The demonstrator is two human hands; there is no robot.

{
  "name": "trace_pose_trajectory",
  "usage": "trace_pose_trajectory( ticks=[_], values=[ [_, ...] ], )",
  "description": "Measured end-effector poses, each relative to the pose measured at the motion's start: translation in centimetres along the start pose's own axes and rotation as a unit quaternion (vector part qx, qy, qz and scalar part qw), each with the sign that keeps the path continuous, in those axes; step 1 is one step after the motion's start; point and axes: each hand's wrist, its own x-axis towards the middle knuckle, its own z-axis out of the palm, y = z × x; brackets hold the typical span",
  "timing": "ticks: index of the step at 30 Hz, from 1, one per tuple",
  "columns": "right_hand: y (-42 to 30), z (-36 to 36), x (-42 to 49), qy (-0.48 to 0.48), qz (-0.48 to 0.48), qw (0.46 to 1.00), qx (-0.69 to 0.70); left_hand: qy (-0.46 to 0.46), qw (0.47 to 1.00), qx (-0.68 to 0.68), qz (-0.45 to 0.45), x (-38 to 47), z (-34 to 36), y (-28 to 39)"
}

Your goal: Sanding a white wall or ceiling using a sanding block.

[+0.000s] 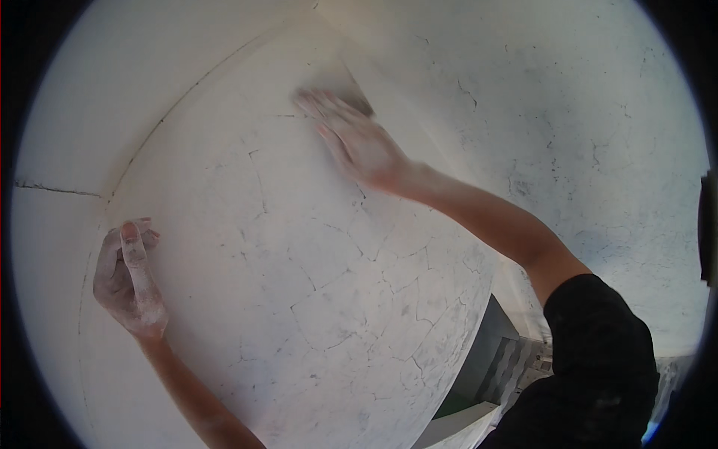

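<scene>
My right hand (359,137) lies flat against a cracked white plastered wall (336,247), high up near a corner. Its fingers are stretched out and slightly blurred, and white dust covers its back. Beside the fingers is a dark grey wedge with a sharp edge; I cannot tell whether it is shadow or a thin sheet under the palm. Lower at the left, my left hand (132,275) is raised close to the wall with curled fingers and the thumb pointing up. White powder coats it thickly. Nothing shows in its grip, and whether it touches the wall is unclear.
Another cracked white wall surface (549,146) meets this one at the right. A dark crack (162,120) curves along the left joint, and a shorter crack (59,189) runs off it. Far below at the lower right are a ledge (463,429) and grey striped material (499,370).
</scene>
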Motion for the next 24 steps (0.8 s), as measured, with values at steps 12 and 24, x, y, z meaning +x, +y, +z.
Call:
trace_pose_trajectory(
  ticks=[12, 24],
  values=[
    [6.0, -1.1, 1.8, -0.021, 0.031, 0.999, -0.039, -0.049, 0.995, 0.083, -0.006, 0.4, 1.0, 0.3],
    [6.8, -2.1, 0.6, -0.014, 0.073, 0.997, -0.016, -0.063, 0.992, 0.101, 0.031, 0.3, 1.4, 0.5]
  ],
)
